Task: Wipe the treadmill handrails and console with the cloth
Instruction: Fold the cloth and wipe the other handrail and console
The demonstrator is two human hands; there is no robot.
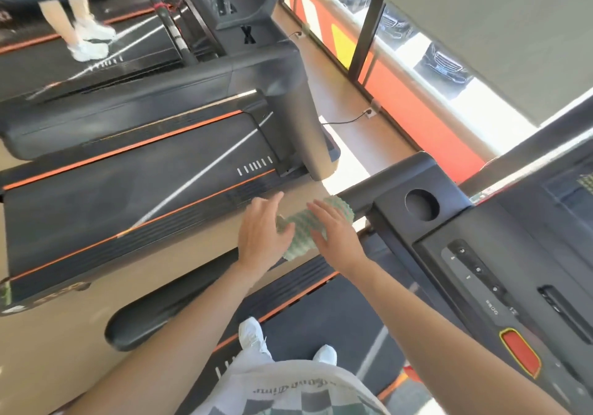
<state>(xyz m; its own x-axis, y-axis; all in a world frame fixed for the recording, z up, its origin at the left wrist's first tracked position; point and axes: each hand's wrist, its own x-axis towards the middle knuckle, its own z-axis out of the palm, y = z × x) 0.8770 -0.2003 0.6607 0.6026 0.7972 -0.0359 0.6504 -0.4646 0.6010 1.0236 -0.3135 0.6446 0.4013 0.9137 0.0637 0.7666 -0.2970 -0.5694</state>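
While your right hand (333, 231) lies flat on the green-and-white cloth (305, 225) over the handrail (359, 194), left hand (263, 235) released beside it, console (481, 254) right of both, keys reading 3 and 6.

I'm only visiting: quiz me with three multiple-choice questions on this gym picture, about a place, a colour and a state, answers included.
1. Where is the cloth? A on the floor; B over the handrail; C in a pocket.
2. The console's big button is: A blue; B white; C red.
3. The right hand is: A flat on the cloth; B a fist; C out of sight.
Answers: 1 B, it hangs on the rail beside the console; 2 C, red with a yellow rim; 3 A, its fingers lie straight on the cloth.
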